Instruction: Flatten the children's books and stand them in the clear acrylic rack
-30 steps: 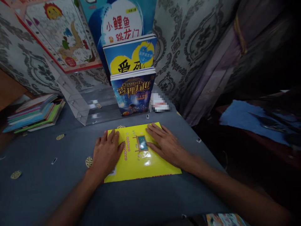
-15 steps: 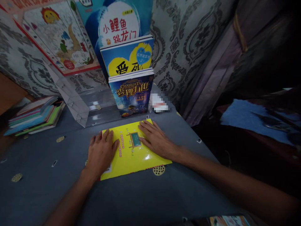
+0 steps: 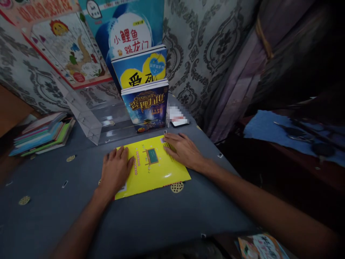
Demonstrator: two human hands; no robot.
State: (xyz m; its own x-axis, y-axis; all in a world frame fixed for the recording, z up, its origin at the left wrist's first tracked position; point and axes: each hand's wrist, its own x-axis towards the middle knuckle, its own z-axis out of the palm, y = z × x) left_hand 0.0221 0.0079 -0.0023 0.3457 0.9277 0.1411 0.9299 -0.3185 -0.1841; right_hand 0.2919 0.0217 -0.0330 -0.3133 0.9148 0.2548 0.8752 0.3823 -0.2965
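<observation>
A thin yellow book (image 3: 155, 176) with a small chalkboard picture lies flat on the dark tablecloth, turned sideways. My left hand (image 3: 115, 171) rests on its left edge, fingers stretched out and pointing away from me, covering part of a white label. On the book's far right part lies my right hand (image 3: 184, 149), its fingers spread and reaching to the left. Both palms press from above and neither hand grips anything. Just beyond the book, a dark blue book (image 3: 148, 108) stands upright in front of several others.
A clear acrylic stand (image 3: 83, 115) holds upright books at the back, including a blue-and-yellow one (image 3: 142, 68). Stacked books (image 3: 44, 135) lie at the left. A phone-like object (image 3: 179, 118) sits right of the stand. Glasses (image 3: 299, 133) rest on blue cloth (image 3: 261, 126) off to the right.
My right hand has slid toward the book's right edge, uncovering printing near the far right corner. My left hand stays on the left edge. The view has shifted slightly.
</observation>
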